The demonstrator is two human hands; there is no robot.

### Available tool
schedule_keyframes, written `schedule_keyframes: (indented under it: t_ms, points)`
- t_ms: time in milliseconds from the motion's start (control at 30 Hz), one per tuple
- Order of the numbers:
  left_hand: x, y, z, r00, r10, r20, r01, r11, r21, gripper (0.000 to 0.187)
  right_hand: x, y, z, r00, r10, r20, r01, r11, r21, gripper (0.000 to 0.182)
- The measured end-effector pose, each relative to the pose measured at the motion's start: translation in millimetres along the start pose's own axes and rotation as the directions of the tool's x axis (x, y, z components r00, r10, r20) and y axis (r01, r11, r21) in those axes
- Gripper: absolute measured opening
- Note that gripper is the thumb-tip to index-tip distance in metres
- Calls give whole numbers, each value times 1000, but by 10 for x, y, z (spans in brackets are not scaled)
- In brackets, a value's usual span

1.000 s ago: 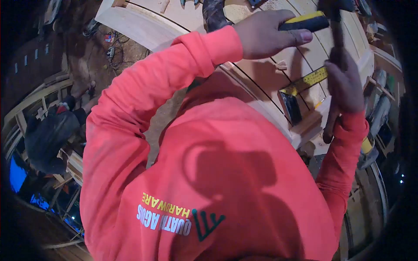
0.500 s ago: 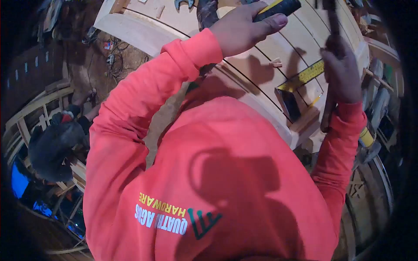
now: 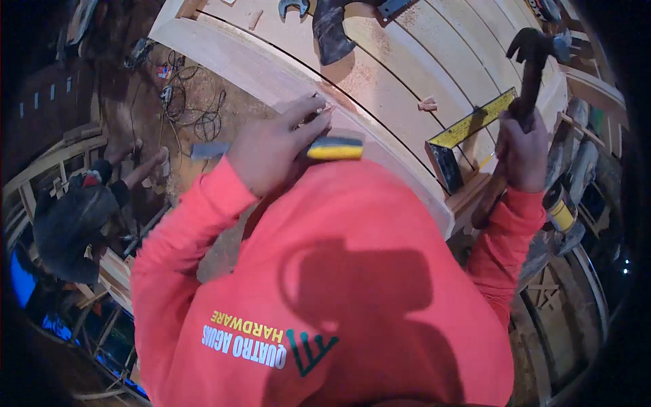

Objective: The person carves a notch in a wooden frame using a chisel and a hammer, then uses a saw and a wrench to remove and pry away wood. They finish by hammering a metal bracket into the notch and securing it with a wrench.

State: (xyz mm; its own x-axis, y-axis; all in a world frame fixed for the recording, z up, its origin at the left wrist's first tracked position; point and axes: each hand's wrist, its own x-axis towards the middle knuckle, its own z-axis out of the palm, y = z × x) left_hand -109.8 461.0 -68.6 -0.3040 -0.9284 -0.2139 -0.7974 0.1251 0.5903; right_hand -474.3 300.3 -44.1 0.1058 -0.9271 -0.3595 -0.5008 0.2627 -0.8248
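Observation:
My left hand [image 3: 281, 146] is closed on a chisel [image 3: 337, 148] with a black and yellow handle, close to my body by the near edge of a slatted wooden panel [image 3: 400, 61]. Its flat blade points left, past my wrist, and the palm hides the middle. My fingertips are at the panel's edge, by some pale shavings. At the right, my right hand [image 3: 525, 150] grips a claw hammer [image 3: 532, 64] by its handle, head up. Beside that hand, a try square [image 3: 475, 121] with a yellow blade lies across the slats.
A black-handled tool [image 3: 331, 37] and an open-end wrench [image 3: 293, 8] lie on the panel, with a wood chip [image 3: 427, 104] and sawdust. Cables [image 3: 196, 112] sprawl on the floor. Another person [image 3: 74, 217] crouches at the left. A yellow-labelled container [image 3: 560, 211] is at the right.
My left hand has come down and left with the chisel, from over the slats to the panel's near edge, uncovering the black-handled tool. The hammer in my right hand now shows its head.

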Motion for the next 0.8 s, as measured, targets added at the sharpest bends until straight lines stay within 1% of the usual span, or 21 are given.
schedule_keyframes:
  t_ms: [33,100,200,233,300,367,400,433,467,500,533,633,667,700,733,800]
  points:
    - [-107,20,-9,999,-30,42,31,999,-22,44,-62,51,29,1000,18,13,-18,1000,-4,16]
    - [-309,-12,-177,969,-72,238,78,997,-17,50,-163,114,78,998,47,44,-47,999,-12,15]
    - [-479,-231,-214,974,-49,221,59,997,-41,55,-269,139,121,997,54,56,-56,998,37,16]
    - [-440,-235,-171,990,-83,113,91,993,-70,59,-286,129,142,997,44,56,-46,998,49,16]
    - [-258,-190,-40,983,-155,-99,141,981,-135,67,-328,109,178,998,27,53,-31,997,75,16]
    - [-130,-296,178,979,27,-202,-34,999,-32,67,-385,53,225,999,35,36,-38,995,87,16]
    - [-93,-329,253,961,122,-248,-119,992,28,68,-403,12,242,999,37,25,-39,995,92,16]
    - [-187,-288,303,983,25,-180,-23,1000,13,62,-424,-31,249,999,35,25,-36,997,65,16]
    - [-258,-260,255,998,-15,-56,19,997,69,61,-465,-62,250,999,36,21,-37,998,41,16]
    - [-350,-247,173,995,-64,71,55,990,128,59,-519,-72,240,999,44,19,-45,999,17,17]
    - [-450,-248,130,973,-125,195,88,978,189,57,-571,-69,225,999,48,18,-48,999,17,16]
    - [-640,-370,124,988,-116,98,114,993,24,39,-620,-65,226,999,34,22,-35,998,50,15]
    - [-585,-324,107,994,-91,-60,88,995,-47,37,-640,-41,225,999,27,27,-29,997,70,15]
    - [-443,-234,76,973,-77,-218,53,992,-113,35,-654,-25,231,999,19,35,-22,996,88,14]
    - [-315,-188,67,925,-70,-372,5,985,-171,33,-665,-28,258,999,32,40,-36,993,114,14]
    - [-119,-232,129,939,-5,-345,-20,997,-69,33,-669,-70,321,998,45,43,-51,986,158,14]
